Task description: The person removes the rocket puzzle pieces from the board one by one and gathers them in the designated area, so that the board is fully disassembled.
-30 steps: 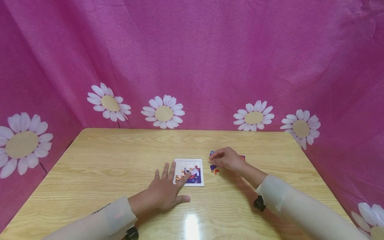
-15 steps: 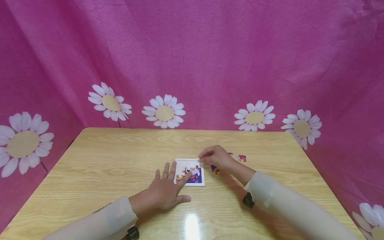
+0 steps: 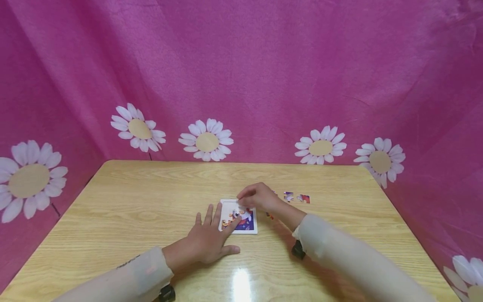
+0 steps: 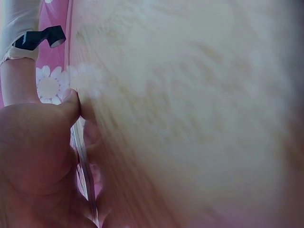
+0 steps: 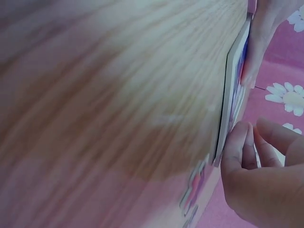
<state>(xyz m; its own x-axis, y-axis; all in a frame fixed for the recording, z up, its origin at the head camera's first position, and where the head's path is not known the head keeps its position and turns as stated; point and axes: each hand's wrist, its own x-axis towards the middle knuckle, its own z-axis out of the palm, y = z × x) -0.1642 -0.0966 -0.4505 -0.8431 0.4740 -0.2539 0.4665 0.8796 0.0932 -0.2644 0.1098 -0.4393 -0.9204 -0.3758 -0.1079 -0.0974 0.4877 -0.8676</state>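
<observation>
tabletop runs well out to both sides of the white puzzle tray, and a broad band of wood grain lies between the tray's far rim and the table's far edge, where a pink daisy curtain hangs close behind. the tray sits flat near mid-table; joined picture pieces fill its near part, and plain white shows farther up. the room on its left is taken by the left hand: fingers straight and spread apart, index laid over the joined pieces, middle fingertip at the left rim, thumb stretched out over wood. above the tray's far right part is the right hand, thumb and fingertips drawn together; i cannot tell whether a piece is pinched there. its wrist partly covers some loose pieces, while a purple-and-white piece and a red piece lie farther right, near each other, with a wide stretch of wood from them to the right edge.

the right wrist view gives what the head view hides: the tray's thickness side-on, a dark line under its edge, and the fingertips close by its rim. the left wrist view shows the left palm, the tray a thin strip behind, and much blurred wood.
</observation>
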